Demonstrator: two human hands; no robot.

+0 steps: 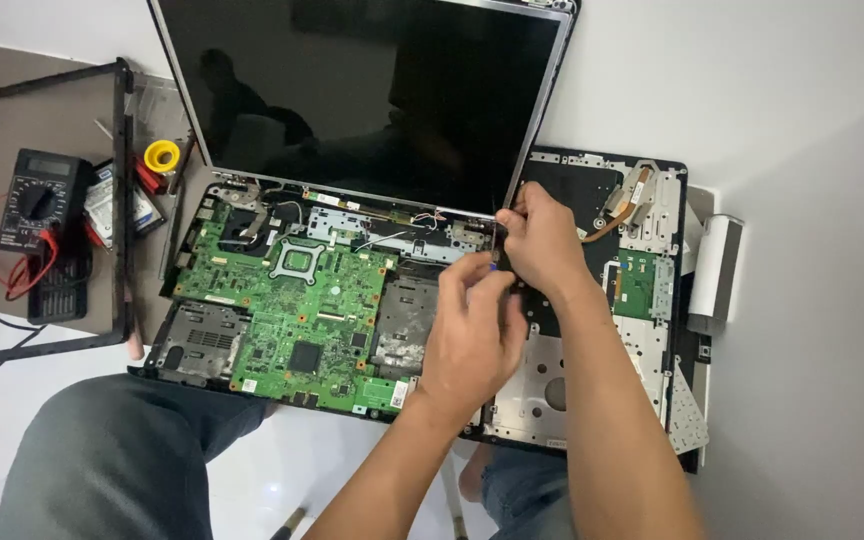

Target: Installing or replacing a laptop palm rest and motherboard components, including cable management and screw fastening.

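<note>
Gripping a thin dark screwdriver (495, 262), our left hand (472, 335) and right hand (542, 240) meet at the opened laptop's right hinge (497, 225). We note its green motherboard (292, 310) exposed and a black multimeter (37, 200) near its left edge.

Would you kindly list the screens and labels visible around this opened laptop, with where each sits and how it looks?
Laptop screen: top centre, upright behind the green board, large dark rectangle, unlit, thin silver edge.
Multimeter display: far left, inside the loose black bezel frame, small grey rectangle on a black meter.
Hard drive label: left, beside the meter, pale rectangular sticker on a flat drive.
</note>
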